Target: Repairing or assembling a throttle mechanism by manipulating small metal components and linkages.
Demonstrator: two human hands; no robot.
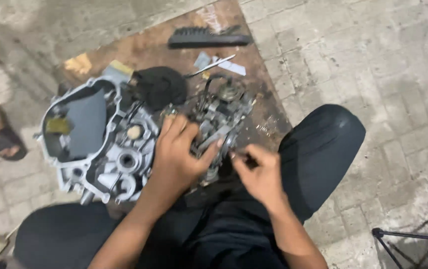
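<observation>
1. A person sits on a paved floor, knees spread in dark trousers, looking down at a brown board (149, 47) between the legs.
2. The left hand (176, 152) lies at the centre of the view, fingers wrapped over a small grey carburettor (221, 117), clamped on it.
3. The right hand (259, 172) sits just at 4 o'clock from the carburettor, fingers pinched together on a small dark part; what that part is cannot be told through the blur.
4. The two hands are close, almost touching at the carburettor's lower edge.
5. A large grey engine case (92, 142) lies at 9 o'clock from the left hand, touching the wrist side.
6. A black round cover (160, 87) rests at 11 o'clock from the carburettor.
7. A black comb-like brush (206, 37) lies at 12 o'clock, near the board's far edge.
8. A thin metal rod (211, 67) and paper scraps lie just below the brush.
9. A sandalled foot (2, 142) of another person shows at far 9 o'clock.
</observation>
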